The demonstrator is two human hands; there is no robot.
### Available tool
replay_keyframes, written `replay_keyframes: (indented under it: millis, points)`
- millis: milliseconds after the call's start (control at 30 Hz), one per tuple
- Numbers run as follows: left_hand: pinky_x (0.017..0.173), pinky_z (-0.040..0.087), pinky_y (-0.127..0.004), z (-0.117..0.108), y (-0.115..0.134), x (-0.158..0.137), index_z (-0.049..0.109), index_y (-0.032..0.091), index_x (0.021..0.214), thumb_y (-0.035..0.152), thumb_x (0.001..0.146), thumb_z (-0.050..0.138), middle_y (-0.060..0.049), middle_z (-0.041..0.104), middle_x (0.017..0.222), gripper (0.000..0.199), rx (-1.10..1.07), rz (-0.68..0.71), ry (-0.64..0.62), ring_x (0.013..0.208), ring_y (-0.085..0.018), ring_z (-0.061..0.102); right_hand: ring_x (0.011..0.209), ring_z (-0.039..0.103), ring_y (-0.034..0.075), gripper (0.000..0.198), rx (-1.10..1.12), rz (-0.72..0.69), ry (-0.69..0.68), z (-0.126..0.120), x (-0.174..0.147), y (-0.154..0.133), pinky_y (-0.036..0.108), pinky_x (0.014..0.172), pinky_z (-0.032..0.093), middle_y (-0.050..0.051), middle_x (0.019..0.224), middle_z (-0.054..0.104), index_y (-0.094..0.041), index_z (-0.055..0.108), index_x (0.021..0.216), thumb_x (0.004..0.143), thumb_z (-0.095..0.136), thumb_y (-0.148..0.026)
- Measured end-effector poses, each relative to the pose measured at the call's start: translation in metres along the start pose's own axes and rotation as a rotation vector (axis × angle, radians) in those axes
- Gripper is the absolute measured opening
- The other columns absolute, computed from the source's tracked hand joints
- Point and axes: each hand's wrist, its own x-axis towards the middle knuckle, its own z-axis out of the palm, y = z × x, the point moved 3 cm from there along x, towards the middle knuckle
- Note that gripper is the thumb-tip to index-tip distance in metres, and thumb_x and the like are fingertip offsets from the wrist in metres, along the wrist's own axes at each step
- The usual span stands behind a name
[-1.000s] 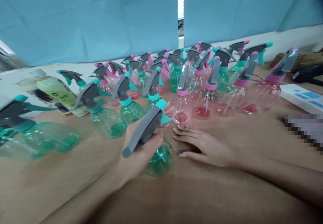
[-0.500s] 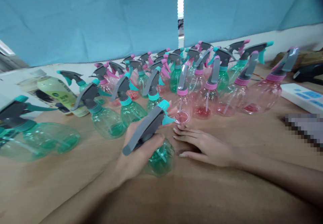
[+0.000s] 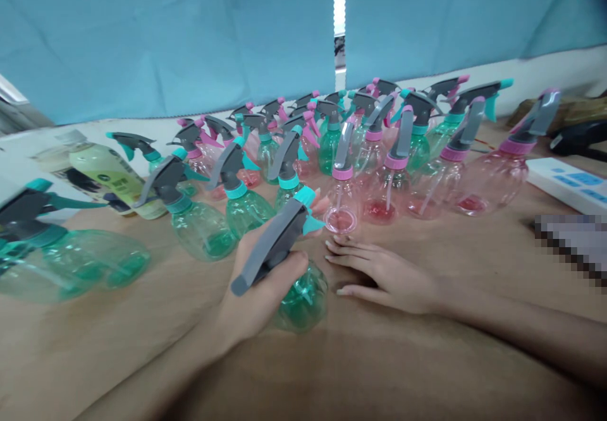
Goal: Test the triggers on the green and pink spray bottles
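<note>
My left hand (image 3: 258, 288) is wrapped round the neck of a green spray bottle (image 3: 303, 304) with a grey and teal trigger head. The bottle stands on the brown tabletop (image 3: 379, 364), and my fingers hide its collar. To its right my right hand (image 3: 384, 275) lies flat on the table, fingers stretched out and holding nothing. Just beyond those fingertips is a pink spray bottle (image 3: 342, 203) with a grey lever. More green spray bottles, among them one green bottle (image 3: 203, 231), stand left of the held one.
Several pink and green spray bottles crowd the table's back. A pale labelled bottle (image 3: 111, 174) stands at the left. On the right lie a white box with blue markings (image 3: 571, 184) and a pixelated flat object (image 3: 576, 237). A blue sheet (image 3: 190, 35) hangs behind.
Almost nothing differs. The trigger head of the held bottle has shifted very slightly left; my right hand stays in place.
</note>
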Motion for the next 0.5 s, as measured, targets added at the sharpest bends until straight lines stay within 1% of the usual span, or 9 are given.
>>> replay_keyframes:
  millis: [67, 133, 200, 267, 333, 400, 467, 500]
  points:
    - [0.060, 0.049, -0.030, 0.001, -0.003, 0.002, 0.065, 0.024, 0.090, 0.025, 0.079, 0.057, 0.004, 0.060, 0.063, 0.014, -0.055, -0.008, -0.030, 0.062, -0.018, 0.058, 0.141, 0.033, 0.024, 0.059, -0.003, -0.005, 0.001, 0.000, 0.000, 0.000, 0.046, 0.116, 0.031, 0.007, 0.151, 0.041, -0.020, 0.042, 0.145, 0.095, 0.049, -0.051]
    - [0.060, 0.049, -0.030, 0.002, -0.005, 0.005, 0.067, 0.024, 0.097, 0.024, 0.078, 0.058, 0.003, 0.068, 0.078, 0.022, -0.111, 0.004, -0.046, 0.061, -0.017, 0.058, 0.141, 0.033, 0.024, 0.058, -0.005, -0.011, 0.005, -0.001, 0.000, 0.000, 0.046, 0.116, 0.031, 0.007, 0.151, 0.041, -0.021, 0.042, 0.145, 0.095, 0.050, -0.050]
    - [0.062, 0.050, -0.031, 0.002, -0.004, 0.006, 0.067, 0.025, 0.105, 0.022, 0.077, 0.058, 0.001, 0.071, 0.089, 0.030, -0.150, 0.014, -0.049, 0.064, -0.017, 0.060, 0.141, 0.033, 0.024, 0.058, -0.012, -0.012, 0.005, 0.000, 0.000, 0.000, 0.045, 0.116, 0.031, 0.006, 0.151, 0.041, -0.021, 0.042, 0.145, 0.095, 0.049, -0.051]
    - [0.063, 0.052, -0.032, 0.002, 0.000, 0.005, 0.067, 0.026, 0.110, 0.020, 0.077, 0.058, 0.001, 0.072, 0.087, 0.035, -0.173, 0.010, -0.041, 0.065, -0.019, 0.063, 0.141, 0.033, 0.024, 0.059, -0.019, -0.007, 0.001, 0.000, 0.000, 0.001, 0.045, 0.116, 0.031, 0.006, 0.151, 0.040, -0.020, 0.043, 0.145, 0.095, 0.049, -0.052]
    - [0.063, 0.054, -0.033, 0.002, 0.004, 0.004, 0.067, 0.025, 0.110, 0.019, 0.076, 0.058, 0.000, 0.072, 0.083, 0.036, -0.186, 0.001, -0.034, 0.068, -0.021, 0.066, 0.141, 0.032, 0.024, 0.059, -0.020, -0.004, 0.001, 0.000, 0.000, 0.000, 0.044, 0.116, 0.031, 0.007, 0.151, 0.041, -0.019, 0.044, 0.144, 0.095, 0.049, -0.052]
    - [0.071, 0.056, -0.033, 0.003, 0.008, 0.004, 0.067, 0.025, 0.111, 0.018, 0.075, 0.058, -0.002, 0.073, 0.094, 0.037, -0.205, 0.015, -0.032, 0.082, -0.023, 0.069, 0.141, 0.032, 0.024, 0.059, -0.021, -0.004, 0.002, 0.000, 0.000, 0.000, 0.044, 0.116, 0.030, 0.007, 0.150, 0.041, -0.018, 0.045, 0.143, 0.095, 0.048, -0.052]
    - [0.083, 0.056, -0.035, 0.003, 0.008, 0.004, 0.066, 0.024, 0.113, 0.018, 0.075, 0.058, -0.003, 0.072, 0.107, 0.039, -0.222, 0.025, -0.031, 0.096, -0.025, 0.068, 0.141, 0.033, 0.024, 0.059, -0.025, -0.007, 0.000, -0.001, 0.000, 0.000, 0.044, 0.116, 0.030, 0.007, 0.150, 0.041, -0.018, 0.044, 0.144, 0.096, 0.048, -0.052]
    - [0.086, 0.055, -0.036, 0.004, 0.007, 0.005, 0.065, 0.023, 0.114, 0.017, 0.075, 0.058, -0.003, 0.071, 0.111, 0.040, -0.227, 0.032, -0.032, 0.100, -0.026, 0.068, 0.141, 0.033, 0.024, 0.059, -0.029, -0.008, -0.002, -0.001, 0.000, -0.001, 0.044, 0.116, 0.030, 0.008, 0.150, 0.041, -0.017, 0.044, 0.144, 0.096, 0.047, -0.052]
